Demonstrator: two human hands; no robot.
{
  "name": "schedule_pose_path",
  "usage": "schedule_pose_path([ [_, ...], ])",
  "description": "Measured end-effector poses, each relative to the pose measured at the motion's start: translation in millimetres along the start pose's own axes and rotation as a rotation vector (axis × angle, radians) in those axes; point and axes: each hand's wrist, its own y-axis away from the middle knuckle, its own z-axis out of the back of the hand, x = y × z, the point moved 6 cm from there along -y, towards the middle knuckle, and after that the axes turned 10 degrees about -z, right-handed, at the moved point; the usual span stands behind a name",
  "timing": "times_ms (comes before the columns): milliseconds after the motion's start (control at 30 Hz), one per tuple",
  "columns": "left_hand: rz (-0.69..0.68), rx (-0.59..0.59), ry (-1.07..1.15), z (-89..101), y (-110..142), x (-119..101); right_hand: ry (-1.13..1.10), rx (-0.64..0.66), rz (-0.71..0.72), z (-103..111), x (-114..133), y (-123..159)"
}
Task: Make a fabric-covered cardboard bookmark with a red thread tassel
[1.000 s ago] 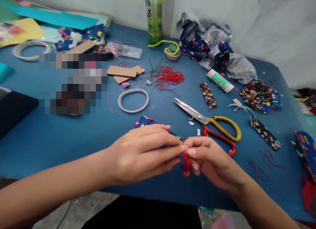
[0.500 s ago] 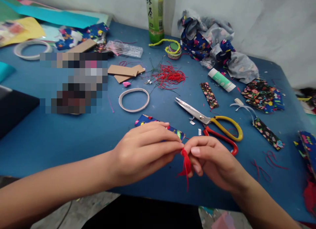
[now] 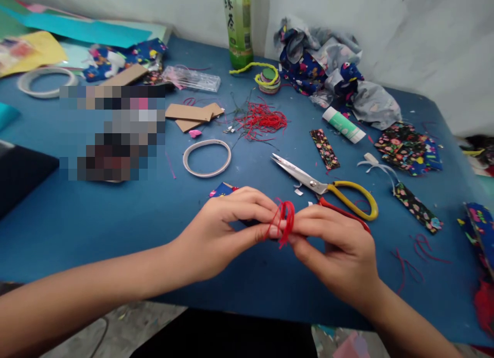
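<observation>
The slim-fingered, bare left hand (image 3: 216, 229) is showing a short, rounded thumbnail (image 3: 274, 231). The bare right hand (image 3: 341, 252) is looking similarly slender. The smooth, slim left forearm (image 3: 100, 283) and right forearm (image 3: 401, 314) are appearing bare up to the view's edges. A plain, matte black cloth garment (image 3: 224, 335) is showing below, between the forearms.

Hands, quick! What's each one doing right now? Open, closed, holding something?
Left hand: closed, holding a looped bundle of thin red threads.
Right hand: closed, pinching the same bundle from the other side.
</observation>
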Motion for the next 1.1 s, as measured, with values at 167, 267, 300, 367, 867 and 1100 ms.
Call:
schedule_pose_path([
  [167,0.052,0.008,0.039,0.5,-0.8,2.5,0.116,-0.043,0.071,3.0,1.5,1.8],
  [267,0.051,0.014,0.029,0.0,-0.8,2.9,0.175,-0.051,0.122,3.3,4.8,3.1],
  [300,0.054,0.014,0.025,-0.2,-0.7,3.2,0.196,-0.060,0.139,3.3,5.8,3.5],
  [367,0.054,0.015,0.024,-0.7,-0.6,2.9,0.231,-0.077,0.161,2.8,7.0,3.9],
  [867,0.070,0.017,-0.021,-1.9,-0.5,1.5,0.383,-0.176,0.245,0.8,8.7,8.5],
  [1100,0.092,-0.008,-0.004,-0.2,1.8,2.8,0.434,-0.177,0.320,-0.4,11.1,12.0],
])
